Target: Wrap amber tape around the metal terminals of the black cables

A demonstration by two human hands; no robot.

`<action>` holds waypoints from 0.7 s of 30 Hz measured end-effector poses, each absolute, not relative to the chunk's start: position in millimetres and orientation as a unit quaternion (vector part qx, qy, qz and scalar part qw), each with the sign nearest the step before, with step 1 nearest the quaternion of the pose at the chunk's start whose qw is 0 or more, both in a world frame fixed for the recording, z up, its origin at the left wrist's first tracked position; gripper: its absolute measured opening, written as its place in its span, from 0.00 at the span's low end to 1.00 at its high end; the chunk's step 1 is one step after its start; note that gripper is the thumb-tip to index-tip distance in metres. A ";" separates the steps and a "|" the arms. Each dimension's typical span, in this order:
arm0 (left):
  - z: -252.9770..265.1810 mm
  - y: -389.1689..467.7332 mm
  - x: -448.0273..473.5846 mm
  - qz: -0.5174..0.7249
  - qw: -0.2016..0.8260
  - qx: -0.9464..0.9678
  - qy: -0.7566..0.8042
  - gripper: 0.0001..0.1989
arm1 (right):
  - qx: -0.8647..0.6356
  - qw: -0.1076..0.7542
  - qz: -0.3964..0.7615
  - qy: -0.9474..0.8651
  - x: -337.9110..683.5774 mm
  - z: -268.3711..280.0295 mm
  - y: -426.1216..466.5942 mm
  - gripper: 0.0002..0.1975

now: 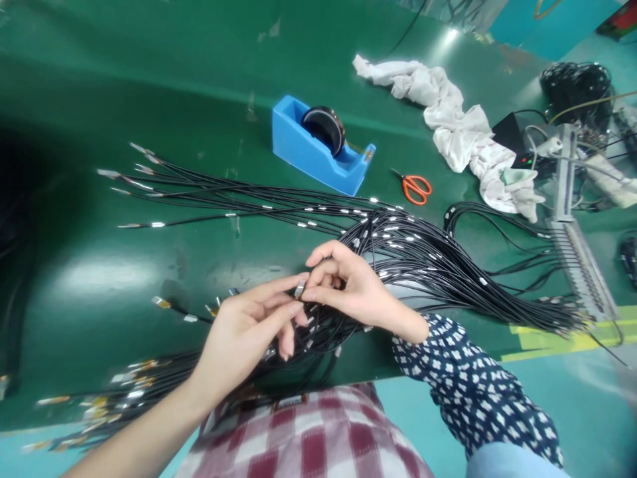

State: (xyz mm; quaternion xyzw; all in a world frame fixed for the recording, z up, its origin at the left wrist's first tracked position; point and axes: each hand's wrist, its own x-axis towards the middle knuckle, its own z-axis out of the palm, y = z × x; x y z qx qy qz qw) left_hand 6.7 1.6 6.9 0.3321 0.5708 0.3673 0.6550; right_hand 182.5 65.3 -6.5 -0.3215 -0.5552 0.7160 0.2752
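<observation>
My left hand (249, 325) and my right hand (343, 282) meet over a bunch of thin black cables. Between the fingertips shows a small silvery piece (299, 288), which looks like the end or label of a cable. Thumb and forefinger of each hand are closed on it; the left's other fingers hang loosely curled. Beneath the hands, the black cables (438, 265) run to the right in a thick bundle with small white labels. More cables (164, 378) with silver and amber tips lie at lower left, partly behind my left forearm.
A blue tape dispenser (313, 162) and orange-handled scissors (417, 189) stand beyond the cables on the green table (149, 86). Crumpled white cloth (448, 113) lies at upper right. A slotted metal fixture (582, 265) is by the bundle's right end, near yellow tape (542, 342).
</observation>
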 end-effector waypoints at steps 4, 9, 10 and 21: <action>5.8 0.1 5.2 0.365 0.655 0.337 0.569 0.17 | -0.317 0.281 0.713 -0.559 181.7 -7.2 65.5 0.16; 5.5 0.2 4.9 0.371 0.660 0.338 0.559 0.16 | -0.320 0.278 0.709 -0.564 181.9 -6.7 66.1 0.15; 5.6 0.4 5.2 0.373 0.660 0.337 0.558 0.16 | -0.320 0.277 0.708 -0.566 182.0 -6.8 66.1 0.15; 2.5 -2.5 5.4 0.383 0.659 0.334 0.555 0.16 | -0.328 0.277 0.683 -0.591 180.7 -7.4 64.8 0.14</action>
